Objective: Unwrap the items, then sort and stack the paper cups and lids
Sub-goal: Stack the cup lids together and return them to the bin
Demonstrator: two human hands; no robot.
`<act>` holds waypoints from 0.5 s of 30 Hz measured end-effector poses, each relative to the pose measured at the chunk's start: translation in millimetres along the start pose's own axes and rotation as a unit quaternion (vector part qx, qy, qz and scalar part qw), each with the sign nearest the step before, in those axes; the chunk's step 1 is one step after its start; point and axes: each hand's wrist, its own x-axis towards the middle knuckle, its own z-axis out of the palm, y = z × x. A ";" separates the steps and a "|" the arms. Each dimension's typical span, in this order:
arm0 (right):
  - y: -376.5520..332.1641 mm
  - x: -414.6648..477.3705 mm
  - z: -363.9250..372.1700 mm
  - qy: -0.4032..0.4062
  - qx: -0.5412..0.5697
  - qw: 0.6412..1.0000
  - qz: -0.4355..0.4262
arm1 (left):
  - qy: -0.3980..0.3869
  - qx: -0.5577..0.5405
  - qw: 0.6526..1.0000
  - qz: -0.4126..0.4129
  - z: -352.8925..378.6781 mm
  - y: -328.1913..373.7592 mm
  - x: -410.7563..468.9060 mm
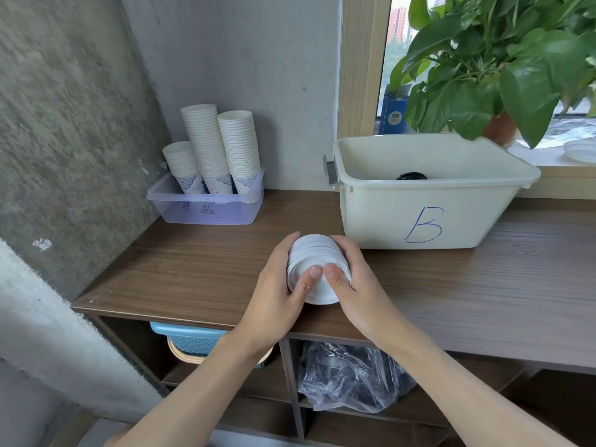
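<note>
A stack of white lids lies on its side above the wooden counter, held between both hands. My left hand grips its left side and my right hand its right side, both thumbs pressed on the front lid. Three stacks of white paper cups stand in a clear plastic tub at the back left. A cream bin marked "B" sits at the back right with a black lid inside.
A leafy potted plant hangs over the bin from the window sill, where a white lid also lies. Under the counter are a blue basket and a crumpled clear plastic bag. A concrete wall closes the left side.
</note>
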 end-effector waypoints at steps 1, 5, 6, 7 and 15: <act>-0.1 -0.1 0.3 -0.002 -0.010 1.000 0.000 | -0.001 -0.001 1.000 0.000 -0.3 0.5 0.3; 0.6 -0.3 -0.2 0.000 -0.018 1.000 -0.004 | 0.001 0.001 0.999 0.033 0.2 4.8 0.2; 1.5 -0.1 -0.4 0.000 -0.017 1.000 -0.006 | 0.002 0.004 0.999 0.040 0.4 4.8 -0.1; 1.6 -0.1 -0.6 0.000 -0.018 1.000 -0.009 | 0.001 0.005 0.999 0.045 0.5 4.8 -0.4; 2.1 1.6 1.4 0.021 -0.015 1.000 -0.018 | 0.001 0.015 0.999 0.050 2.4 1.4 -1.2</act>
